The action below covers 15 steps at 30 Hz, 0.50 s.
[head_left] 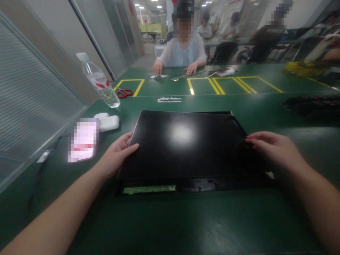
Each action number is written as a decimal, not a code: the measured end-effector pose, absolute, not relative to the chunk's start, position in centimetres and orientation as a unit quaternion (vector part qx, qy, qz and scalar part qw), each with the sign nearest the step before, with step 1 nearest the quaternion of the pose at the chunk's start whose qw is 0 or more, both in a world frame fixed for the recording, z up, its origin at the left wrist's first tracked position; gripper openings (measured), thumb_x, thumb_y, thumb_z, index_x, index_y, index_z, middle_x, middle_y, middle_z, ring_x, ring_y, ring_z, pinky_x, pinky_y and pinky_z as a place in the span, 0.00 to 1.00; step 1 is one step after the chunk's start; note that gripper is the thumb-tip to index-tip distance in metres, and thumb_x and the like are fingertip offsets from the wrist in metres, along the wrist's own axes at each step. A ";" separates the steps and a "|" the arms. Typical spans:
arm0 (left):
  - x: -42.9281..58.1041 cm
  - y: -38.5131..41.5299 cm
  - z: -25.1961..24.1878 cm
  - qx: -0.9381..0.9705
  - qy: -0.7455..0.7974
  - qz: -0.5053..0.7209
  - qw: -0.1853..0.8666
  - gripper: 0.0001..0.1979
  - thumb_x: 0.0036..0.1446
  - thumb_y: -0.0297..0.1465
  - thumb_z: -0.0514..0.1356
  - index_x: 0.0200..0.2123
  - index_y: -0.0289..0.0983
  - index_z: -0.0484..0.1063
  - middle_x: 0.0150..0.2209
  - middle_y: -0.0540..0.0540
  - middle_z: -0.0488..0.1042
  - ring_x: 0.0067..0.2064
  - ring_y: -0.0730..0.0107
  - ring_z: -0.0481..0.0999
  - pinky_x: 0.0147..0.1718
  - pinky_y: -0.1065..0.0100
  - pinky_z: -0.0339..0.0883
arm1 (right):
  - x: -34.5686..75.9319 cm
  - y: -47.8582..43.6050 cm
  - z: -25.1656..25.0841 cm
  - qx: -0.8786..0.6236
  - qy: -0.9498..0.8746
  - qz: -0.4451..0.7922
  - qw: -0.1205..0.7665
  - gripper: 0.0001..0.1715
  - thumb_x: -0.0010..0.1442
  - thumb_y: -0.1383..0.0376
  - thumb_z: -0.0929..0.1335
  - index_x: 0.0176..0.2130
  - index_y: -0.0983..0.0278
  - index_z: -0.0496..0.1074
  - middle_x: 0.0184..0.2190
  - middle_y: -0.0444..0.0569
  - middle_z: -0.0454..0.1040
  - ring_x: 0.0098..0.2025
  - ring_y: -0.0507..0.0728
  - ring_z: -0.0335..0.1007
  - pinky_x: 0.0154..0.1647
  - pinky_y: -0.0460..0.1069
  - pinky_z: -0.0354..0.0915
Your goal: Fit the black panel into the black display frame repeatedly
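A glossy black screen panel (164, 148) lies at a slant over a black frame (212, 184), its left side raised. My left hand (119, 154) grips the panel's left edge, thumb on top and fingers underneath. Beyond the panel's near edge shows a strip of the frame with a green circuit strip (150, 189) in it. My right hand (271, 143) is closed in a pinch at the right-hand edge of the frame, close beside the panel. Whether its fingertips also touch the panel is too dark to make out.
On the left of the green table (212, 223) are a water bottle (102, 85), red-handled scissors (124, 92), a white case (108, 123) and a lit phone (83, 140). White strips (169, 100) lie beyond the panel. A person (183, 49) works opposite.
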<state>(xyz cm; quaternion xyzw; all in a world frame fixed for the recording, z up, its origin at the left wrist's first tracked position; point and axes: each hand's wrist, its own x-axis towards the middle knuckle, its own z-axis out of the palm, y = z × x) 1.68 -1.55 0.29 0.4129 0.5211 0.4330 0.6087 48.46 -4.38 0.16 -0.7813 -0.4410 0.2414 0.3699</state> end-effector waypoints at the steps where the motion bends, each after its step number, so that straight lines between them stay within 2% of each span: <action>1: 1.6 -1.5 0.3 0.412 0.521 0.433 0.610 0.38 0.45 0.32 0.79 0.60 0.37 0.72 0.56 0.38 0.84 0.55 0.45 0.85 0.46 0.58 0.83 | 48.4 -4.4 0.2 -0.782 -0.442 0.239 0.369 0.22 0.36 0.49 0.74 0.30 0.58 0.82 0.28 0.49 0.81 0.31 0.60 0.73 0.36 0.56 0.70; 8: 1.6 -1.4 0.2 0.400 0.518 0.430 0.622 0.40 0.43 0.32 0.80 0.60 0.37 0.71 0.53 0.39 0.85 0.50 0.47 0.87 0.45 0.57 0.84 | 48.3 -4.3 0.3 -0.777 -0.440 0.241 0.381 0.19 0.36 0.50 0.74 0.28 0.58 0.82 0.29 0.49 0.81 0.31 0.60 0.73 0.35 0.55 0.70; 15: 1.8 -1.6 0.6 0.404 0.518 0.427 0.621 0.38 0.45 0.31 0.79 0.59 0.37 0.72 0.53 0.39 0.85 0.52 0.46 0.86 0.46 0.56 0.83 | 49.3 -4.4 -0.8 -0.777 -0.457 0.227 0.368 0.21 0.41 0.49 0.74 0.33 0.58 0.84 0.30 0.50 0.82 0.32 0.61 0.74 0.36 0.56 0.69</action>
